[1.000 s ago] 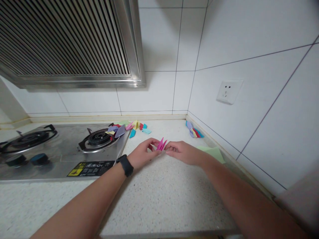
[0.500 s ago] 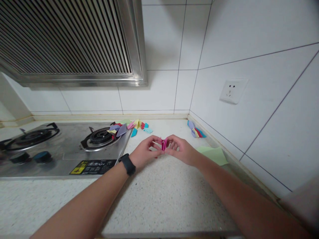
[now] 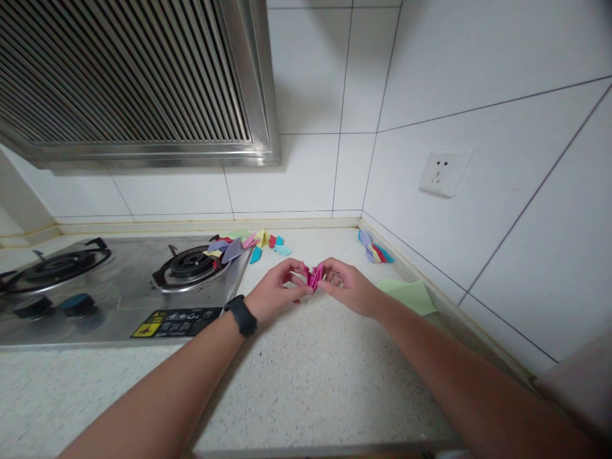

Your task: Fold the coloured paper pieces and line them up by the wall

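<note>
A small folded piece of magenta paper (image 3: pixel 314 276) is held between my two hands above the counter, its folds standing partly spread. My left hand (image 3: pixel 282 282), with a black watch on the wrist, pinches its left side between thumb and fingers. On the other side, my right hand (image 3: pixel 348 287) grips the paper's right edge the same way. The fingertips hide part of the paper. A sheet of pale green paper (image 3: pixel 408 296) lies on the counter beside my right forearm.
Several coloured folded papers (image 3: pixel 262 238) lie at the back left, some over the burner of the gas stove (image 3: pixel 119 287). More folded papers (image 3: pixel 374 247) rest against the right wall. A range hood (image 3: pixel 268 153) hangs above; a socket (image 3: pixel 445 172) is on the wall.
The magenta paper's folds have fanned wider apart between my fingers. Both hands stay in nearly the same place, and the view has shifted slightly.
</note>
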The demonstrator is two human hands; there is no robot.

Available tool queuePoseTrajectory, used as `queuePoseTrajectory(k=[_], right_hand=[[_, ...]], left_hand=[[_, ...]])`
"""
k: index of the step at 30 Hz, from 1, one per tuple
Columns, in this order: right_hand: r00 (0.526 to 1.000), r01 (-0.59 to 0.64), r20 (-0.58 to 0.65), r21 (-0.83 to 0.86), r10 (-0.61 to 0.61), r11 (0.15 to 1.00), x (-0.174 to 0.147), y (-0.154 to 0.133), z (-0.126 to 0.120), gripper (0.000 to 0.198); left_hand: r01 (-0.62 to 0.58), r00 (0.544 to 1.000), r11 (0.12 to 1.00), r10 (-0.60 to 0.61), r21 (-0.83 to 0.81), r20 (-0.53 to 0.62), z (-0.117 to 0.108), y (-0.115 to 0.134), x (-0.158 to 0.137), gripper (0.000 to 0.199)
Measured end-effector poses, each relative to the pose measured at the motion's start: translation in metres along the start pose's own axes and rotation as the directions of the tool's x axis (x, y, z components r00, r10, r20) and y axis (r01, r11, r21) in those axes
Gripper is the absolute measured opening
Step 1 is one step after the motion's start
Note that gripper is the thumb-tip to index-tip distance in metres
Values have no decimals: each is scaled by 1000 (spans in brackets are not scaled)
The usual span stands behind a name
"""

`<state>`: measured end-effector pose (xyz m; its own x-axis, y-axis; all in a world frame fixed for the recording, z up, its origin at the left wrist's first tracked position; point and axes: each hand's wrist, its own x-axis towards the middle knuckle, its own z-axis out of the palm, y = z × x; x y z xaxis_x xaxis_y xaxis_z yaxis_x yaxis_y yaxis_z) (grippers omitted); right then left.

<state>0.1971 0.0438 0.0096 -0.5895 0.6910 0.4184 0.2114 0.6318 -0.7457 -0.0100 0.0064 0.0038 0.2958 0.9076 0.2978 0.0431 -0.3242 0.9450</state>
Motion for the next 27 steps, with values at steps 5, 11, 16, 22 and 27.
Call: queuePoseTrajectory(k=[5,11,16,22,27], right_hand=[[1000,5,-12,-4,-5,1000,-1,-1,0,16],[999,18,-43,2,-18,1000,0,-2,-1,16],[999,25,-37,39,-24,999,0,0,-1,16],[1000,8,-26,67,-6,998,0,-1,-1,17],[999,-12,-30,60,14,998,-1,-2,-2,20]], left_hand=[[-1,1000,1000,1,-18,21,-1,-1,0,40],[-18,1000,1000,19,-23,22,-1,1,-1,39],[-6,1000,999,7,-33,26,-2,4,-1,42],[72,995,997,-69,-33,74,-3,7,-1,45],[96,994,988,-90,-121,60,-1,8,-3,53]])
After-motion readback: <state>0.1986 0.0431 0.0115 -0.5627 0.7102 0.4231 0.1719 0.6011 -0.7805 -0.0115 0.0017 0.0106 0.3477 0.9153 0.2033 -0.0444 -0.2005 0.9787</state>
